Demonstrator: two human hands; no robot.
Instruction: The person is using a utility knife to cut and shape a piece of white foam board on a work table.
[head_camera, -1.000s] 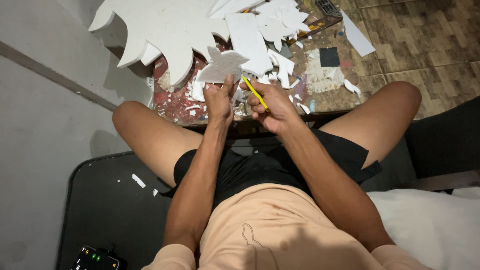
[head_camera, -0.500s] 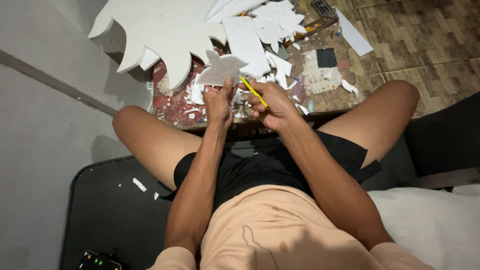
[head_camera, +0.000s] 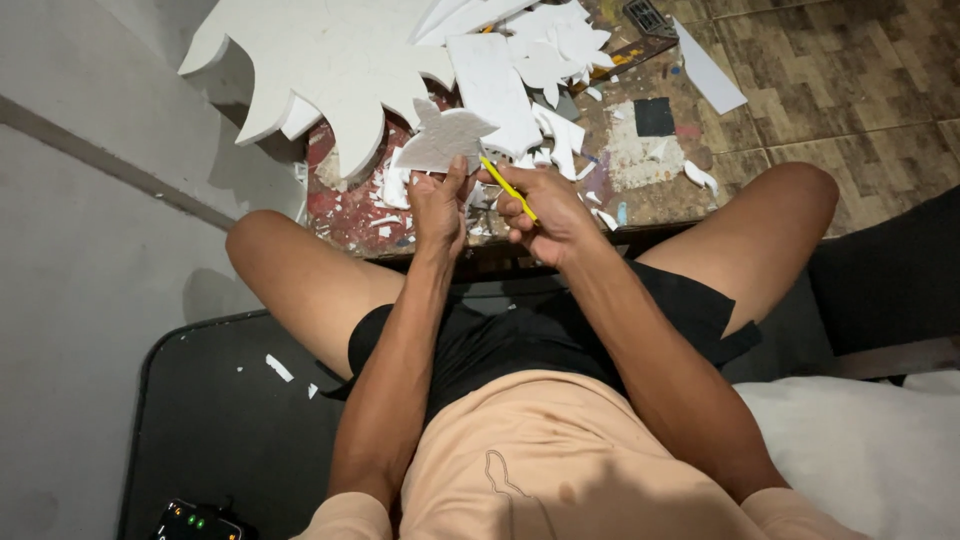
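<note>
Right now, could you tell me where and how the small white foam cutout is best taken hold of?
Probably by its lower edge, coming from below. The foam cutout is a thin flat piece with pointed lobes at its top. The left hand pinches that lower edge, which leaves the right side free for the yellow tool in the right hand.

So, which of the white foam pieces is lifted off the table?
The small leaf-shaped foam piece, pinched in the left hand; all others lie on the table.
</note>
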